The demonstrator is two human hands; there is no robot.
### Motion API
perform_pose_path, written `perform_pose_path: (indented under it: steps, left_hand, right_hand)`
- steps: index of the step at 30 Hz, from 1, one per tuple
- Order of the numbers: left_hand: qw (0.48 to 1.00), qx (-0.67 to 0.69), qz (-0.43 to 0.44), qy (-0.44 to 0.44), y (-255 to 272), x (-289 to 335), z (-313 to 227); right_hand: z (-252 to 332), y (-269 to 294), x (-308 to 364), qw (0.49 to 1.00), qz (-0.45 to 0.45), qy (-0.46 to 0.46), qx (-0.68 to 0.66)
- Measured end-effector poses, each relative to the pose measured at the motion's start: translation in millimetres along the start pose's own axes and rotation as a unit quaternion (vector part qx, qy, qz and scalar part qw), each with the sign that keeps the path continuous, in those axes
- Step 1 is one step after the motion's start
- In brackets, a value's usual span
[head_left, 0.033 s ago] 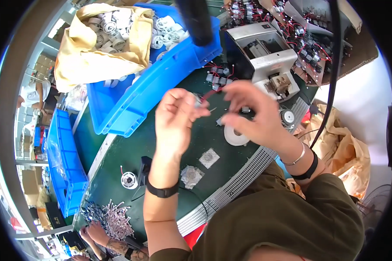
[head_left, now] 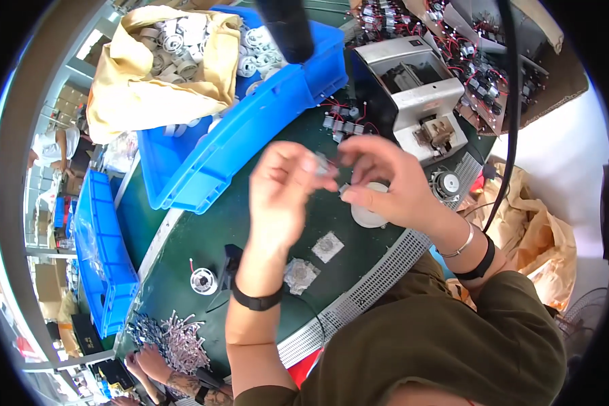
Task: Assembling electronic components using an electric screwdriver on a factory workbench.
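In front of me, over the green bench, my left hand [head_left: 282, 186] pinches a small silvery part [head_left: 323, 164] with a bit of red wire. The part is blurred, so its exact kind does not show. Facing it closely, my right hand [head_left: 386, 177] has curved fingers, with the thumb and forefinger apart and nothing visible between them. Below the right hand lies a white disc [head_left: 368, 215], partly covered by it. Just beyond the hands is a cluster of small motors [head_left: 345, 123] with red wires.
A blue crate [head_left: 250, 128] holds white rolled parts and a yellowish bag [head_left: 149, 101]. Back right stand a metal machine [head_left: 413, 81] and a cardboard box [head_left: 561, 81] with wired motors. A black cable [head_left: 512, 122] hangs at right. A co-worker's hands [head_left: 149, 362] work at lower left.
My left hand has shifted slightly right with the small part. My right hand has moved slightly down and left, and the red wire no longer stretches between the hands.
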State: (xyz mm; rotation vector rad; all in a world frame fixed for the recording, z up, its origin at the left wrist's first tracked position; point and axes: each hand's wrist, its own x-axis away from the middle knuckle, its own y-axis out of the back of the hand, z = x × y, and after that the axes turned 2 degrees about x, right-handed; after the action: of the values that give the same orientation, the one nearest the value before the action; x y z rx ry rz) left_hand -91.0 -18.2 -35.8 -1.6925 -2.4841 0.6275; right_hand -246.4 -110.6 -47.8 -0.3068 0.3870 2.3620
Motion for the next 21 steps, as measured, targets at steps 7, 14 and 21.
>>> perform_pose_path:
  steps: [7, 14, 21]
  left_hand:
    - [0.863, -0.476, 0.030, -0.166, -3, -5, -27]
    - [0.864, -0.390, -0.234, -0.216, 133, -169, -104]
    - [0.657, -0.715, 0.222, -0.086, 113, -273, -10]
  right_hand:
    - [-15, -3, -9, 0.993, 0.021, 0.078, -0.081]
    - [-22, 0, -4, 0.987, 0.000, 0.043, -0.156]
    - [-19, 6, -8, 0.994, 0.022, 0.103, 0.008]
